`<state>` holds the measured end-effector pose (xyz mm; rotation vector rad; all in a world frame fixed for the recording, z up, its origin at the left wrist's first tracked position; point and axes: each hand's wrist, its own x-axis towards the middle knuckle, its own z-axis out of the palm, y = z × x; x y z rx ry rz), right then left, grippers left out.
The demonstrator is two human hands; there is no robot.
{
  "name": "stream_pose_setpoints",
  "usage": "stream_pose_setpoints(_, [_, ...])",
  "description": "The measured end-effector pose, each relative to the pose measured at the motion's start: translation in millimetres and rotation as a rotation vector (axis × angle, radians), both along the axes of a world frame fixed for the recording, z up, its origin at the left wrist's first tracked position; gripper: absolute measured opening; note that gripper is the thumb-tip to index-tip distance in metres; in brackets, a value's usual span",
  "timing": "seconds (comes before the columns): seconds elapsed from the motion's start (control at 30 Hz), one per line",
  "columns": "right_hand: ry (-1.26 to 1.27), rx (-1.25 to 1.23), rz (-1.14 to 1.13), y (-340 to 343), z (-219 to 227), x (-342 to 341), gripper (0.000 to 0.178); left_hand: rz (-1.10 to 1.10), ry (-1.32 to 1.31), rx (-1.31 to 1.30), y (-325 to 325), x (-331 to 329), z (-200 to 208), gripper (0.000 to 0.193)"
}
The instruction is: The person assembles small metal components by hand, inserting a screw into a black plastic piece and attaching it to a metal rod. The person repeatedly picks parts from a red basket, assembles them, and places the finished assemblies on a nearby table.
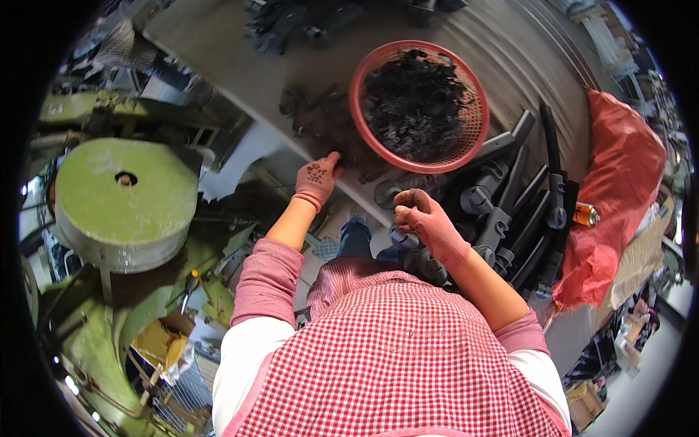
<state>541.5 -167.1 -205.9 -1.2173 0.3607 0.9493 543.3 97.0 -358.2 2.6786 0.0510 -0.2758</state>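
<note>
My left hand [319, 180], in a pink glove with a dark print on its back, reaches to the near edge of the table. Its fingers are bent together beside small loose black parts [324, 116]; what they hold, if anything, is hidden. To the right, my right hand [431, 222], also gloved in pink, is closed with thumb and fingers curled in a pinch. I cannot make out anything between them. Just beyond it lie dark grey tube-shaped plastic parts [495, 226]. A round red plastic basket [477, 142] full of small black pieces [415, 102] stands farther back.
A green machine with a rounded cover [127, 193] stands at the left. On the right lie a red sack [615, 182] and a small orange can [585, 214]. More dark parts [291, 25] are on the far side of the table [211, 36].
</note>
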Motion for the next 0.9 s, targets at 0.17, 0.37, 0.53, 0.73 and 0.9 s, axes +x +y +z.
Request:
stream_pose_setpoints(0.17, [0.002, 0.159, -0.215, -23.7, 13.6, 2.5, 0.022, -0.071, 0.042, 0.103, -4.1, 28.9, 33.8, 0.037])
stream_pose_setpoints(0.37, [0.063, -0.048, -0.212, -61.1, 41.5, 1.6, 0.021, -0.374, -0.557, 0.002, -57.5, 105.8, 83.3, 0.020])
stream_pose_setpoints(0.53, [-0.141, 0.042, -0.468, -80.8, 52.0, -11.0, 0.025, -0.511, -0.017, 0.461, -120.6, 189.3, 67.9, 0.021])
stream_pose_setpoints(0.73, [-0.159, 0.027, -0.565, -111.6, 71.4, -23.4, 0.022, -0.276, -0.268, -0.097, -113.7, 168.2, 87.6, 0.018])
stream_pose_setpoints(0.9, [-0.163, 0.251, -0.514, -109.5, 88.3, -24.7, 0.024, -0.016, 0.348, -1.387, -144.6, 83.4, 174.3, 0.020])
